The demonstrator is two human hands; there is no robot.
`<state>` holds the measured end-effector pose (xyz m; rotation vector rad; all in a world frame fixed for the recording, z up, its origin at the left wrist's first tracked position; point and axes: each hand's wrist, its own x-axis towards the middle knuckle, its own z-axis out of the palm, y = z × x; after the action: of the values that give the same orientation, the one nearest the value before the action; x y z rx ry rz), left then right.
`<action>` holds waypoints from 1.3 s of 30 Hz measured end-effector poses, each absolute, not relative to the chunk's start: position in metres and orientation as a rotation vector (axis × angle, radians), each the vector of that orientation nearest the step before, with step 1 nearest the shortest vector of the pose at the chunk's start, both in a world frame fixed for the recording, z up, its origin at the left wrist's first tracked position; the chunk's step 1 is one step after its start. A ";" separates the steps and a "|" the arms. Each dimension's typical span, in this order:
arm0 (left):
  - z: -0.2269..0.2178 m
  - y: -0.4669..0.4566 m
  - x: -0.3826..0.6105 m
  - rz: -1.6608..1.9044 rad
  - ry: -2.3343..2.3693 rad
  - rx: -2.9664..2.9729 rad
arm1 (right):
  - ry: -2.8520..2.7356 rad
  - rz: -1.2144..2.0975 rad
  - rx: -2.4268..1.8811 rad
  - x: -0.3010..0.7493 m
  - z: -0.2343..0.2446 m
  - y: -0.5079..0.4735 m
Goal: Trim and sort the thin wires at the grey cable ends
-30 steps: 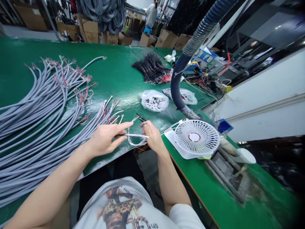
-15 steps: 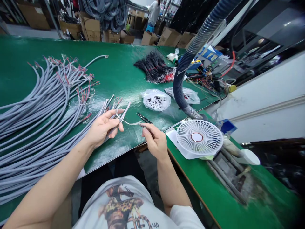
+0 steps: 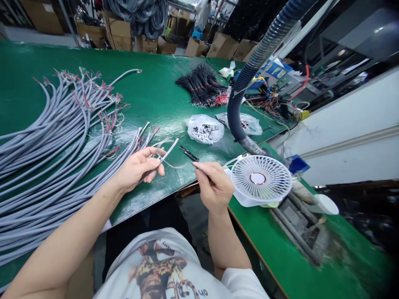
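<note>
My left hand (image 3: 137, 168) is closed on a grey cable, whose pale end piece (image 3: 172, 148) sticks out past the fingertips toward the upper right. From there a thin, pale strand (image 3: 177, 167) runs right to my right hand (image 3: 216, 187). Thumb and forefinger of that hand are pinched on the strand's far end. Between the hands and just beyond them, a pair of black thread snips (image 3: 188, 153) lies on the green table. Many grey cables (image 3: 71, 166) with frayed red and white wire ends spread out to the left.
Clear plastic bags (image 3: 205, 128) with small parts lie past the snips. Behind them is a bundle of black wires (image 3: 201, 85). A ribbed hose (image 3: 238, 95) comes down beside a white fan (image 3: 261, 179) at the right. Cardboard boxes (image 3: 221, 45) stand beyond the table.
My right hand has moved right and slightly down, drawing the strand farther from my left hand. The cable end in my left hand has shifted slightly right and down.
</note>
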<state>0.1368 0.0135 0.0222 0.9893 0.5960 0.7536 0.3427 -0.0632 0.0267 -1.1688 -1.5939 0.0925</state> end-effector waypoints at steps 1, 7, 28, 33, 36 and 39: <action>0.022 0.013 0.137 0.734 0.588 0.998 | -1.648 0.085 -1.163 0.342 0.028 -0.063; 0.020 0.011 0.139 0.677 0.546 1.039 | -1.901 0.114 -1.100 0.338 0.027 -0.059; 0.017 0.010 0.139 0.582 0.570 1.152 | -2.076 0.097 -1.210 0.342 0.034 -0.060; 0.020 0.008 0.138 0.562 0.591 1.230 | -2.088 0.274 -1.200 0.348 0.040 -0.056; 0.022 0.007 0.138 0.542 0.607 1.277 | -2.111 0.413 -1.169 0.353 0.043 -0.052; 0.021 0.008 0.137 0.539 0.609 1.291 | -2.130 0.436 -1.169 0.354 0.046 -0.051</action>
<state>0.1371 0.0079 0.0214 1.2914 0.6094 0.5389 0.3542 -0.0511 0.0456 -1.1691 -2.1303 0.4357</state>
